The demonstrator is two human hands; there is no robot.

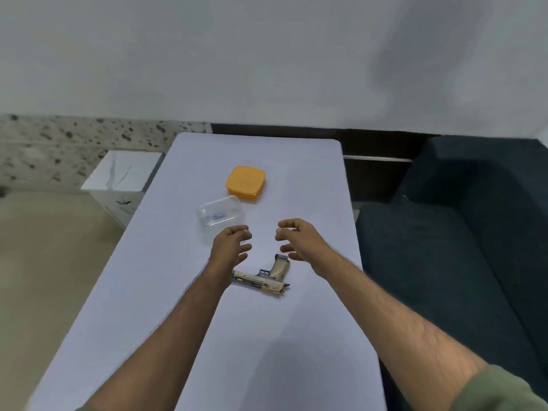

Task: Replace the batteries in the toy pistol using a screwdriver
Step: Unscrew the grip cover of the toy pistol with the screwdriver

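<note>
A cream and grey toy pistol [268, 277] lies flat on the white table [267, 336], its barrel pointing left and its grip pointing away from me. My left hand [229, 244] hovers above the table just beyond the barrel, fingers loosely curled and holding nothing. My right hand [299, 238] hovers just beyond the pistol's grip, fingers loosely curled and empty too. A clear plastic box [221, 216] with small bluish items inside stands just behind my left hand. I see no screwdriver.
An orange lid [245, 182] lies on the table behind the clear box. A dark sofa [462, 232] stands along the table's right edge. A white marble-look side table [121, 176] sits at the left, beside a speckled wall base.
</note>
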